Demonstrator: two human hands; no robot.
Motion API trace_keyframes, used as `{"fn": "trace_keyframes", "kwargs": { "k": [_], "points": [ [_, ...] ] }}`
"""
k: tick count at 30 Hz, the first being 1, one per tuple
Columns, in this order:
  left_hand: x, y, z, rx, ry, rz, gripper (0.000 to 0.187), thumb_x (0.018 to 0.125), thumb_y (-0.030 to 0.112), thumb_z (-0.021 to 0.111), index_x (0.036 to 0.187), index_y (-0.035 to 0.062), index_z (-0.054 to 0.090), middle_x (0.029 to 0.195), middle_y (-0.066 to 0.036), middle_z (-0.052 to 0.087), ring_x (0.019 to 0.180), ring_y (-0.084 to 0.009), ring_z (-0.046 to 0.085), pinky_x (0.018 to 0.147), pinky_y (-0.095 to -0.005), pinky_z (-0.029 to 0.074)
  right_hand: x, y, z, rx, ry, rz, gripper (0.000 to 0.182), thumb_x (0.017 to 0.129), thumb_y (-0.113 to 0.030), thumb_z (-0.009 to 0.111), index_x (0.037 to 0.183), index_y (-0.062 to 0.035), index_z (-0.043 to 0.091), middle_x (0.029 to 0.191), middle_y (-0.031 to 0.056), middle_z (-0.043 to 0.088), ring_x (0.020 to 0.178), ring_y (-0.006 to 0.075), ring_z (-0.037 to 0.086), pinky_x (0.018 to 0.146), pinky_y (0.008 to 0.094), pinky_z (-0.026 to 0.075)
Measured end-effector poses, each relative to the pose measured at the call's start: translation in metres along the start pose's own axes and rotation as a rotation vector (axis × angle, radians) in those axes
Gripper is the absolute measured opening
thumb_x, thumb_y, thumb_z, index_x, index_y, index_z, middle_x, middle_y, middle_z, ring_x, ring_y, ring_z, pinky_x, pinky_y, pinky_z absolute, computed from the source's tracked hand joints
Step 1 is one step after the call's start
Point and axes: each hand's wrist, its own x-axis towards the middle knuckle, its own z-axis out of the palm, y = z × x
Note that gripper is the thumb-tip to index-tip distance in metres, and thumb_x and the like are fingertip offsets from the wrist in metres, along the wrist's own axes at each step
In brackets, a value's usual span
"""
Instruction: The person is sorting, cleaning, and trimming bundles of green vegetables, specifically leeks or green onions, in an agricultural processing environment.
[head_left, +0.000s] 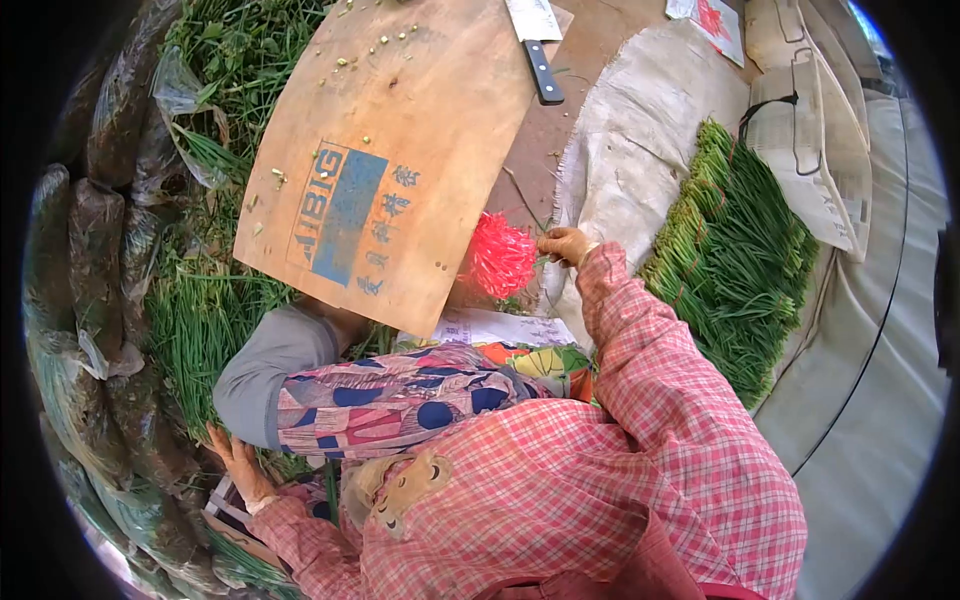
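My right hand (567, 245) is closed in a pinch beside a fluffy bunch of red strips (502, 256). A little thin green shows at its fingertips, too small to name. The red bunch lies at the near right edge of a wooden board (440, 130) with blue lettering. Low on the left, past my bent knee, my left hand (240, 465) has its fingers stretched out near a heap of long green stalks (205, 340). Part of that hand's far side is hard to see.
A cleaver (543, 72) with a black handle lies at the board's far edge. Tied green bundles (735, 260) are stacked on white woven cloth (640, 130) at right, beside a pale plastic crate (815, 150). Dark plastic-wrapped rolls (97, 270) line the left.
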Motion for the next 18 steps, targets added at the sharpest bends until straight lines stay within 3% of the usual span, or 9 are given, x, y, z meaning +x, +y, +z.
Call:
{"fn": "trace_keyframes", "kwargs": {
  "k": [5, 8, 9, 12, 15, 16, 17, 18],
  "points": [
    [-0.003, 0.01, 0.011, -0.046, -0.009, -0.01, 0.064, 0.085, 0.016, 0.05, 0.14, 0.0126, 0.017, 0.143, -0.016, 0.013, 0.129, -0.0266, 0.024, 0.103, -0.0362, 0.024, -0.007, 0.0, -0.001, 0.027, -0.022, -0.146, 0.028, 0.073, -0.031, 0.065, 0.078, -0.0038, 0.062, 0.062, 0.0002, 0.056, 0.049, 0.009, 0.046, 0.045, 0.0236, 0.036],
    [0.012, -0.003, -0.001, 0.021, 0.018, 0.071, 0.064, 0.084, 0.012, 0.052, 0.139, 0.0112, 0.02, 0.143, -0.013, 0.017, 0.127, -0.0264, 0.027, 0.101, -0.0346, 0.026, -0.065, -0.049, 0.016, 0.075, -0.171, -0.424, 0.019, 0.076, -0.024, 0.063, 0.078, -0.0048, 0.062, 0.065, -0.0001, 0.055, 0.057, 0.0086, 0.048, 0.053, 0.0221, 0.038],
    [0.013, 0.002, 0.002, 0.004, 0.021, 0.068, 0.065, 0.083, 0.012, 0.053, 0.139, 0.0119, 0.021, 0.143, -0.013, 0.017, 0.126, -0.0266, 0.029, 0.101, -0.0343, 0.027, -0.106, -0.083, 0.032, 0.054, -0.209, -0.388, 0.014, 0.077, -0.019, 0.062, 0.079, -0.0049, 0.061, 0.067, -0.0011, 0.054, 0.063, 0.0075, 0.049, 0.058, 0.0221, 0.039],
    [0.018, 0.006, 0.013, -0.052, 0.006, 0.059, 0.07, 0.08, 0.011, 0.057, 0.139, 0.0138, 0.02, 0.144, -0.012, 0.017, 0.123, -0.0289, 0.034, 0.097, -0.036, 0.033, -0.186, -0.142, 0.077, -0.069, -0.675, -0.603, 0.011, 0.08, -0.013, 0.06, 0.078, -0.0014, 0.058, 0.076, 0.0033, 0.058, 0.071, 0.0113, 0.053, 0.063, 0.0256, 0.042],
    [0.03, -0.023, 0.006, -0.127, -0.014, 0.025, 0.076, 0.075, 0.012, 0.061, 0.139, 0.0108, 0.02, 0.143, -0.011, 0.019, 0.12, -0.0317, 0.037, 0.094, -0.0399, 0.036, -0.235, -0.222, 0.117, -0.143, -1.48, -0.868, 0.011, 0.079, -0.013, 0.063, 0.08, -0.0023, 0.06, 0.079, 0.011, 0.058, 0.078, 0.0243, 0.056, 0.067, 0.0319, 0.044],
    [0.024, -0.024, 0.005, -0.107, -0.02, 0.057, 0.077, 0.073, 0.015, 0.063, 0.138, 0.0089, 0.021, 0.142, -0.011, 0.022, 0.119, -0.0322, 0.038, 0.094, -0.0394, 0.037, -0.238, -0.252, 0.125, -0.303, -1.448, -0.868, 0.012, 0.076, -0.011, 0.066, 0.082, -0.0023, 0.061, 0.079, 0.0117, 0.057, 0.077, 0.0255, 0.056, 0.068, 0.0334, 0.044],
    [0.018, -0.023, 0.008, 0.023, 0.063, 0.093, 0.078, 0.072, 0.016, 0.065, 0.137, 0.007, 0.022, 0.141, -0.012, 0.024, 0.118, -0.0326, 0.039, 0.094, -0.0388, 0.037, -0.227, -0.262, 0.128, -0.455, -1.164, -1.061, 0.015, 0.073, -0.009, 0.068, 0.083, -0.0016, 0.06, 0.08, 0.0109, 0.057, 0.077, 0.0245, 0.056, 0.068, 0.0324, 0.044],
    [0.016, -0.038, 0.006, -0.014, 0.104, 0.078, 0.079, 0.072, 0.017, 0.065, 0.137, 0.0061, 0.022, 0.14, -0.014, 0.025, 0.118, -0.0326, 0.039, 0.094, -0.0383, 0.036, -0.199, -0.265, 0.131, -0.448, -0.829, -1.108, 0.013, 0.071, -0.005, 0.067, 0.081, -0.001, 0.06, 0.079, 0.0087, 0.057, 0.076, 0.0197, 0.055, 0.067, 0.0291, 0.044]
  ]
}}
